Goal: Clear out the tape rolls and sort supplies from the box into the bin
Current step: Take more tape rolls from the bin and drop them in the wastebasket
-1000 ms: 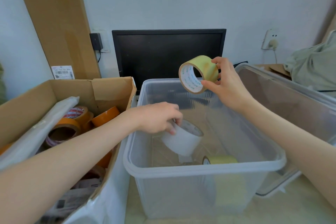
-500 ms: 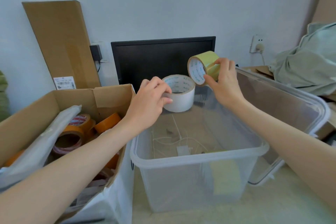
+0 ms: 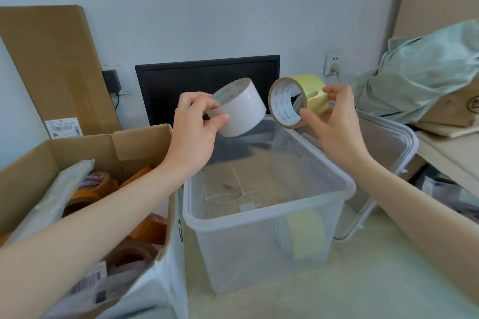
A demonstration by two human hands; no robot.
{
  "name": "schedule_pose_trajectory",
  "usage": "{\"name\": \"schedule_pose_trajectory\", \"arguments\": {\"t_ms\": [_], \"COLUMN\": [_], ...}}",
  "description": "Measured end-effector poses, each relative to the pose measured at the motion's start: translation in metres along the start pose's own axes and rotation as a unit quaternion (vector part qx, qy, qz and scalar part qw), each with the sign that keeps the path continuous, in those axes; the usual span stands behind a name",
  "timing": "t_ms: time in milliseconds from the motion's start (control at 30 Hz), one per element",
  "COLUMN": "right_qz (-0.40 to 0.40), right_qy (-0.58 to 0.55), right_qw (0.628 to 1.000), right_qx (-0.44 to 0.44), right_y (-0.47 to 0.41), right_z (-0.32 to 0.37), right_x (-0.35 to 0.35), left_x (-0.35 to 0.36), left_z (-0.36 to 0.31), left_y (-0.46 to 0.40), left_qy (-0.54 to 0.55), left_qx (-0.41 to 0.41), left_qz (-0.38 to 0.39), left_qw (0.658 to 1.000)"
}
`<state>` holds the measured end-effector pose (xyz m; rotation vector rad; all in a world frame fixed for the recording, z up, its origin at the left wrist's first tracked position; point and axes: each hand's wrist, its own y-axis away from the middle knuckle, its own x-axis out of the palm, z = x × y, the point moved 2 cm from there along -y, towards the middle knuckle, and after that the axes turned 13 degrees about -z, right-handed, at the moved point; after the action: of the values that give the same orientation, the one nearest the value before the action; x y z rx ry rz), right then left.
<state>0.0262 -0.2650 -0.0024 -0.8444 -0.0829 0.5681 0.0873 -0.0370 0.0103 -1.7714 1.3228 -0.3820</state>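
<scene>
Your clear bin point(image 3: 267, 217) sits open-topped with its rim just beside the cardboard box point(image 3: 85, 153) wall. Above it, your left hand point(image 3: 193, 134) pinches the white tape roll point(image 3: 239, 109), core tilted up-left; your right hand point(image 3: 334, 122) grips the yellow tape roll point(image 3: 295, 101), core apparently facing you.

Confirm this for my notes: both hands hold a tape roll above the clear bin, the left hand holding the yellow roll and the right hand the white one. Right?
Not quite. The head view shows them swapped: the left hand holds the white roll and the right hand the yellow roll. Both are held above the clear bin.
</scene>
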Motion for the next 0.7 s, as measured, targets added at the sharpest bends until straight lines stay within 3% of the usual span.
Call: {"name": "schedule_pose_trajectory", "arguments": {"t_ms": [467,700], "right_qz": [-0.081,-0.08], "right_qy": [-0.007,0.061], "right_qw": [0.994,0.991], "right_qx": [0.07,0.091], "right_y": [0.064,0.114], "right_z": [-0.021,-0.035], "right_x": [-0.118,-0.19], "left_x": [0.001,0.012], "left_z": [-0.09,-0.125], "left_y": [0.077,0.144], "left_qy": [0.082,0.118], "left_qx": [0.073,0.119], "left_qz": [0.105,0.159], "left_qw": [0.988,0.973]}}
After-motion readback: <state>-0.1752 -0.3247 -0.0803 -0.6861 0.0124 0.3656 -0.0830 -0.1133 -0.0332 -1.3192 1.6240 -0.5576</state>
